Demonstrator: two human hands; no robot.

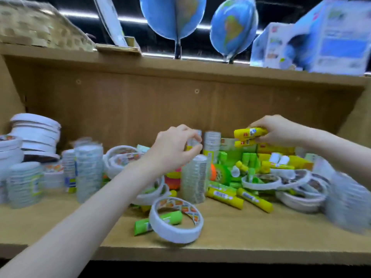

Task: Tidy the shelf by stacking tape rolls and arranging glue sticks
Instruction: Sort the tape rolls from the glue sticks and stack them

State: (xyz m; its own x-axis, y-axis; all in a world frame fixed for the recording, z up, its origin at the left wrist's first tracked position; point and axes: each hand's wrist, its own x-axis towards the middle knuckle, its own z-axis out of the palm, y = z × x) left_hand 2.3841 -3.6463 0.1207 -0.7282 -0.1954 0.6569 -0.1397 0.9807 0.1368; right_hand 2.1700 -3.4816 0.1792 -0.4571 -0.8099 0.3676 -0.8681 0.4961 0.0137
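Observation:
My left hand (pixel 174 146) pinches a small clear tape roll (pixel 193 141) just above a tall stack of clear tape rolls (pixel 194 179) at the shelf's middle. My right hand (pixel 275 130) grips two yellow glue sticks (pixel 249 136) in the air at the back right. Below them lie loose yellow glue sticks (pixel 224 197) and green glue sticks (pixel 249 159) mixed with flat white tape rings (pixel 261 180). A white tape ring (pixel 174 225) lies near the front edge over a green glue stick (pixel 170 216). The frame is blurred.
The wooden shelf board (pixel 261 233) holds stacks of white tape rolls (pixel 38 135) at the far left and clear tape stacks (pixel 88 173) beside them. Another clear stack (pixel 349 205) stands at the right. Above, globes (pixel 172 17), a basket (pixel 36 25) and boxes (pixel 325 37).

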